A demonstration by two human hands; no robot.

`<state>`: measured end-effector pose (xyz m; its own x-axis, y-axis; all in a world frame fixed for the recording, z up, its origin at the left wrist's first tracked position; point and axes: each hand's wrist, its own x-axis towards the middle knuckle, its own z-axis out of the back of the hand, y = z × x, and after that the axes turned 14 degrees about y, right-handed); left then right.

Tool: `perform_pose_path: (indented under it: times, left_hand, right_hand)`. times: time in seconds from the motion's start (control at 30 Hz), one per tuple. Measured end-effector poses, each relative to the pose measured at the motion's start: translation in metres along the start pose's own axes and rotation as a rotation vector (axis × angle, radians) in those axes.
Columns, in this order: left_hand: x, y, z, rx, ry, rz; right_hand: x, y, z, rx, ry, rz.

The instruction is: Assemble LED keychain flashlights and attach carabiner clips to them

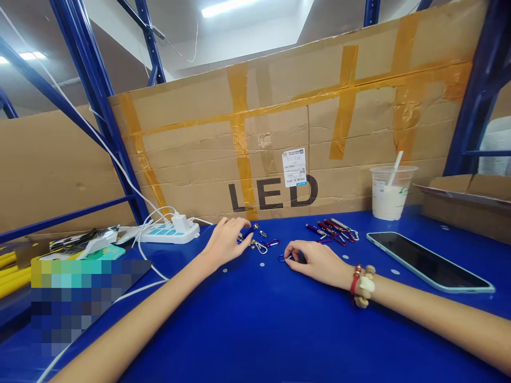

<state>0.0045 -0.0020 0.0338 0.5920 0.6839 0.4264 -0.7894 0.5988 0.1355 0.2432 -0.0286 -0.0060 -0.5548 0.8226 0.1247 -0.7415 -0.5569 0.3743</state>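
Note:
My left hand (227,240) reaches over a small heap of metal pieces, its fingers curled around a dark blue penlight (248,232). By its thumb lie a silver carabiner (261,248) and a purple-red carabiner (273,242). My right hand (315,259), with a beaded bracelet at the wrist, pinches a blue carabiner (281,258) close to the tabletop; its fingers hide part of it. Behind the right hand several slim penlights (325,229) in purple, red and silver lie side by side, with carabiners at their near ends.
A phone (429,261) lies at the right, near a plastic cup (391,194) with a straw and an open cardboard box (467,205). At the left are a power strip (171,232), white cables and packets. A large cardboard sheet (191,154) stands along the back of the blue table (255,330).

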Motion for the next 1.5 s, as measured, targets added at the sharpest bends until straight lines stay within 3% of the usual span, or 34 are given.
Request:
perform_pose_path:
  times: [0.13, 0.33, 0.47, 0.63, 0.77, 0.9, 1.0, 1.07, 1.2, 1.5]
  left_hand:
    - [-0.015, -0.009, -0.004, -0.061, -0.032, -0.032]
    - [-0.021, -0.016, -0.005, -0.222, -0.05, 0.077]
    - [-0.019, -0.023, -0.008, -0.591, -0.01, 0.236]
    - [-0.016, -0.027, -0.013, -1.128, -0.021, 0.334]
    - [-0.015, -0.022, -0.016, -1.327, -0.017, 0.379]
    - [-0.014, -0.003, -0.022, -1.253, -0.226, 0.35]
    - [-0.014, 0.013, -0.027, -1.189, -0.415, 0.493]
    - [-0.014, 0.018, -0.03, -1.201, -0.457, 0.604]
    - [-0.015, 0.012, -0.035, -1.208, -0.365, 0.628]
    - [-0.023, -0.012, -0.033, -0.529, 0.078, 0.203]
  right_hand:
    - [0.0, 0.0, 0.0, -0.005, -0.013, 0.022]
    - [-0.003, 0.002, 0.001, -0.024, -0.022, 0.048]
    - [-0.004, 0.004, 0.002, -0.046, -0.025, 0.06]
    - [-0.005, 0.005, 0.003, -0.062, -0.006, 0.056]
    - [-0.008, 0.005, 0.003, -0.093, 0.011, 0.062]
    - [-0.012, 0.005, 0.003, -0.155, 0.047, 0.105]
    - [-0.012, 0.005, 0.002, -0.206, 0.075, 0.105]
    - [-0.012, 0.004, 0.002, -0.223, 0.075, 0.102]
    - [-0.012, 0.004, 0.001, -0.231, 0.078, 0.096]
    - [-0.009, 0.004, 0.001, -0.212, 0.074, 0.124]
